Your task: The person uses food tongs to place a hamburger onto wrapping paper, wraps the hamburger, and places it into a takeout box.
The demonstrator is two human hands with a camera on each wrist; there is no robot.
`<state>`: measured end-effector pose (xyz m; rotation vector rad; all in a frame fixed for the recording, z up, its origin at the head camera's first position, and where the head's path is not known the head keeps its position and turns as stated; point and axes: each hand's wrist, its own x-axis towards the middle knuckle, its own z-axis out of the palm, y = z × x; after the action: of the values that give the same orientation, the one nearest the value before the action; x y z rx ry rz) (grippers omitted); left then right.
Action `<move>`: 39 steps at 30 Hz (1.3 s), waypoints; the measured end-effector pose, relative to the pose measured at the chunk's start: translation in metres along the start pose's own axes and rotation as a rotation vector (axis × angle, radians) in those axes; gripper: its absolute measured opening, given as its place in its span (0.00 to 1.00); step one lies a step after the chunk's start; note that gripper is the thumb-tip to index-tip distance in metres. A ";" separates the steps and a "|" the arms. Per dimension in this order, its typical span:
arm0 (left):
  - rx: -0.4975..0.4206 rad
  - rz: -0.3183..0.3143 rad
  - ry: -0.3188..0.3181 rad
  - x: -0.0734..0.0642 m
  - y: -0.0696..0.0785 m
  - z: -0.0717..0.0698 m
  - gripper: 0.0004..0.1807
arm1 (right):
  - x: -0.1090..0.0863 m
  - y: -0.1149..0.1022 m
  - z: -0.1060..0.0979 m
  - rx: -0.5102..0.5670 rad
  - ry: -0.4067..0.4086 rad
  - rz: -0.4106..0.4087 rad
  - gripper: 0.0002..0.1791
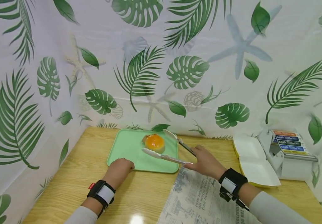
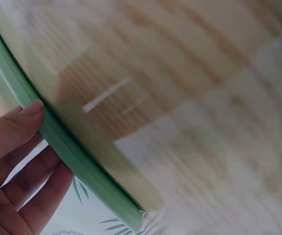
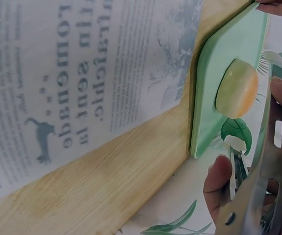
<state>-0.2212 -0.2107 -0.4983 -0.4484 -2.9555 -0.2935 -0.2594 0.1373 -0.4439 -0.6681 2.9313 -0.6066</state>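
A round bun with a glossy orange top (image 1: 154, 143) sits on a light green tray (image 1: 127, 140) at the back of the table. My right hand (image 1: 207, 161) grips metal tongs (image 1: 175, 159) with pale scalloped tips. The tongs are spread, one tip at the near side of the bun and the other beyond it to the right. At the tray's front edge, my left hand (image 1: 120, 171) pinches the rim, its thumb and fingers (image 2: 13, 128) showing along it in the left wrist view. In the right wrist view the bun (image 3: 238, 89) shows a pale side.
Printed newspaper-style paper (image 1: 197, 199) lies on the wooden table (image 1: 138, 193) in front of the right hand. An open yellow-edged box with a white inside (image 1: 257, 168) is at the right, beside a white dispenser (image 1: 292, 168) with coloured labels. A leaf-print sheet (image 1: 155, 77) hangs behind.
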 end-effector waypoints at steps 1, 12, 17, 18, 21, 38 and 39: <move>0.003 0.001 -0.001 0.000 0.000 0.000 0.07 | 0.002 -0.001 0.001 -0.001 -0.003 -0.002 0.39; 0.019 -0.003 -0.005 -0.001 0.003 0.007 0.07 | 0.008 -0.001 0.008 -0.052 -0.031 -0.006 0.33; 0.008 -0.006 -0.015 -0.004 0.010 0.010 0.08 | -0.002 0.002 0.007 -0.056 -0.030 0.009 0.32; 0.008 -0.007 -0.017 -0.004 0.010 0.010 0.08 | -0.004 0.002 0.004 -0.053 -0.031 0.009 0.32; 0.004 -0.022 -0.026 -0.003 0.009 0.007 0.09 | -0.015 0.000 -0.012 -0.046 -0.017 -0.006 0.33; -0.095 -0.023 -0.095 -0.001 0.016 -0.017 0.06 | -0.247 0.062 -0.053 -0.010 -0.019 0.300 0.37; -0.096 -0.023 -0.101 -0.003 0.018 -0.015 0.06 | -0.258 0.066 -0.051 -0.009 -0.056 0.339 0.38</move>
<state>-0.2117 -0.1978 -0.4809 -0.4544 -3.0565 -0.4292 -0.0606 0.3213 -0.4269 -0.1755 2.8967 -0.5278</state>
